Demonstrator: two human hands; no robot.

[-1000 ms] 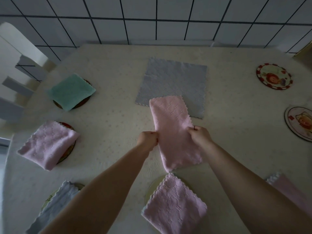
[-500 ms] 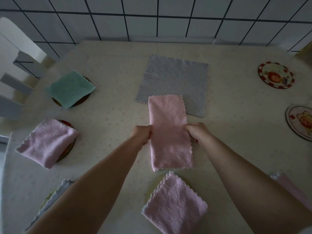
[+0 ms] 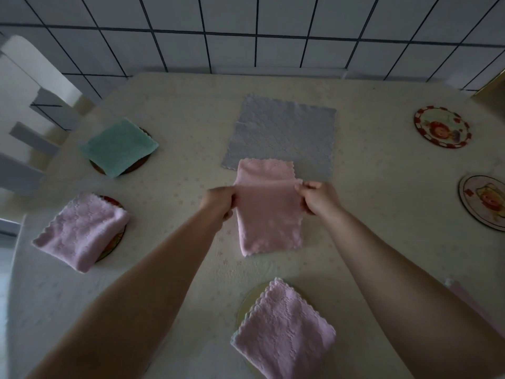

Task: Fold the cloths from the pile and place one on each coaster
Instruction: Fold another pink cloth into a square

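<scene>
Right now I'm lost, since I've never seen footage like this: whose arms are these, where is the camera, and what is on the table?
No machine here: a person wears a camera on the head, looking down at their own arms. The left hand and right hand each pinch a side edge of a pink cloth folded into a strip, its near end on the table. Behind it lies an unfolded grey cloth. Folded cloths already cover coasters: a green cloth, a pink one at left and a pink one nearest the camera. Two picture coasters at right are bare.
</scene>
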